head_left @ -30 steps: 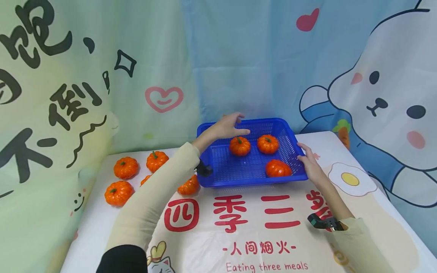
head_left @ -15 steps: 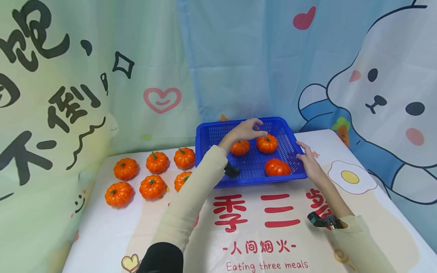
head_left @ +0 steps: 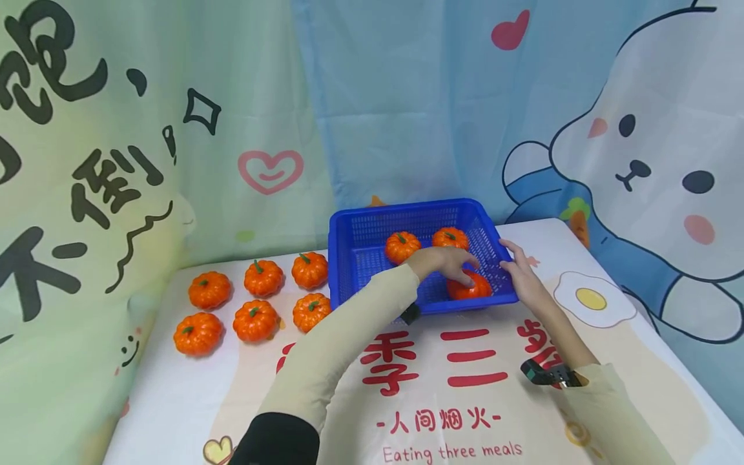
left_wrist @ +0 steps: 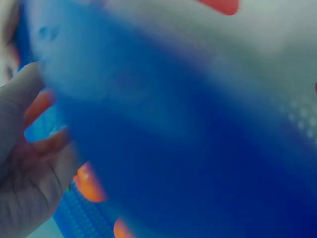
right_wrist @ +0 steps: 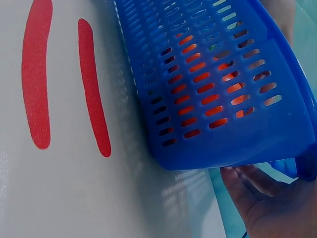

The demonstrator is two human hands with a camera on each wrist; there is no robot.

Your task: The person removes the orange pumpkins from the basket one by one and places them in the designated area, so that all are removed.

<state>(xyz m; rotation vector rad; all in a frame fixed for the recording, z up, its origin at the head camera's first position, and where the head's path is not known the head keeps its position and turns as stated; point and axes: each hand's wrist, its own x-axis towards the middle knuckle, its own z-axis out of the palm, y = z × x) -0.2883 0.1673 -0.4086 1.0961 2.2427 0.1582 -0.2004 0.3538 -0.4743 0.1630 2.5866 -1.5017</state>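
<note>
A blue plastic basket (head_left: 372, 284) with slotted walls stands at the back of the table and holds three small orange pumpkins. Over the glossy pumpkin (head_left: 475, 288) in its front right corner, my left hand (head_left: 444, 260) reaches in with thumb and fingers bent around it, partly covering it. Behind that hand lie a ribbed pumpkin (head_left: 402, 247) and another pumpkin (head_left: 450, 237). My right hand (head_left: 521, 274) grips the basket's right end at the rim, and its fingers (right_wrist: 237, 191) show against the end wall in the right wrist view. Blurred blue wall fills much of the left wrist view.
Several more pumpkins stand in two rows on the table's left, among them a front-left pumpkin (head_left: 198, 334) and one beside the basket (head_left: 311, 311). A printed cloth (head_left: 442, 361) covers the table. A curtain (head_left: 261, 97) hangs right behind the basket.
My left hand has moved right and toward me, from above the basket's back left to the glossy pumpkin at its front right. The right hand keeps its place on the basket.
</note>
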